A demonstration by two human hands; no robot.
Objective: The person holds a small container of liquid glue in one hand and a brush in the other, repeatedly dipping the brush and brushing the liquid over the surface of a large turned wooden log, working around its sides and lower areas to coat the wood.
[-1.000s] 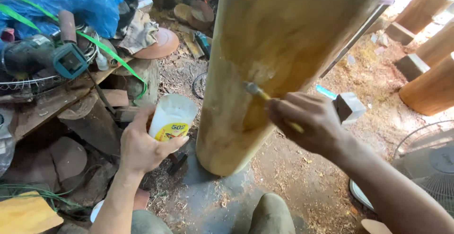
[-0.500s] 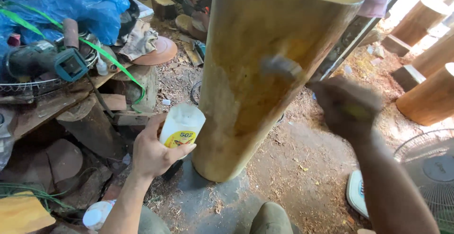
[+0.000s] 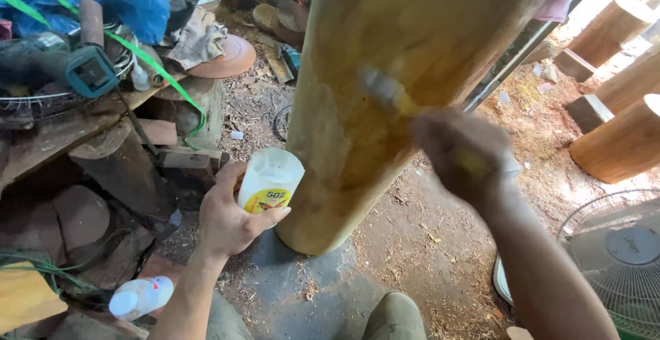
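Left hand (image 3: pixel 230 226) wraps an open white plastic cup (image 3: pixel 269 180) with a yellow label, fingers closed round its lower half, holding it low beside the base of the log (image 3: pixel 385 99) — a tall, leaning, peeled trunk standing on the floor (image 3: pixel 405 244). Right hand (image 3: pixel 460 151) closes on a brush (image 3: pixel 385 91) with a yellow handle; bristles sit on the log's face about mid-height.

Risks, as judged: the cup is tilted toward the log and open, so its contents could slop onto the floor or the knee (image 3: pixel 395 312) below; the leaning log could shift under brush pressure.

Hard to make out — right hand and brush are motion-blurred, finger placement unclear. Cup contents not visible. Log's top is cut off at the upper edge.
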